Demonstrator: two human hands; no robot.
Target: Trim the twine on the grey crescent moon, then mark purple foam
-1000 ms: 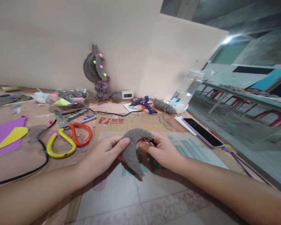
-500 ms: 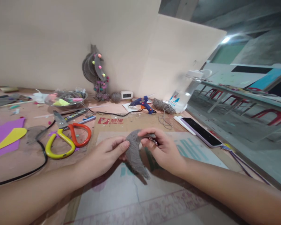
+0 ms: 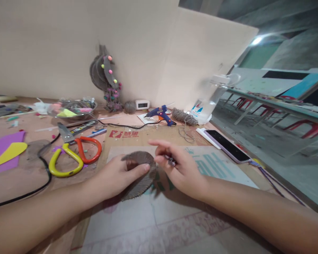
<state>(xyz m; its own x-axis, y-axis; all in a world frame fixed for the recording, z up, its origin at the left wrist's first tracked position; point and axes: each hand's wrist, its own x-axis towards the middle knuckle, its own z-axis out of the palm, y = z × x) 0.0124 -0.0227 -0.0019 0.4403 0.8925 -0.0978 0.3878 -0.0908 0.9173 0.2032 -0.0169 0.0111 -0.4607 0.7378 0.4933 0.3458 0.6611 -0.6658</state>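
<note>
The left hand (image 3: 119,173) grasps a grey crescent (image 3: 145,180), thumb laid across its face and fingers behind it; the crescent's hollow side opens toward that hand, and its outer curve bulges toward the right hand (image 3: 182,169); it is held up between the hands, above a pale printed sheet (image 3: 108,225) that lies over cardboard (image 3: 159,137) on the counter (image 3: 18,185). The right hand curls its fingers around a small shiny thing (image 3: 171,161), too blurred to name, with the index finger stretched out beside the crescent's rim; whether it touches the rim, I cannot tell.

As for progress, fine ridges like wound yarn appear to cover the visible face of the crescent, so that covering looks mostly done; the side turned away and the part under the thumb are hidden, so what is left there cannot be judged; no coloured balls show on it, whereas the ornament (image 3: 103,72) beyond the left hand bears several.

Ahead of the hands lie a glue gun (image 3: 159,112), its small light lit, and a bundle of yarn (image 3: 185,117); left of the left hand are scissors (image 3: 66,167), apparently unused at this moment; right of the right hand rests a phone (image 3: 226,144), its screen dark.
</note>
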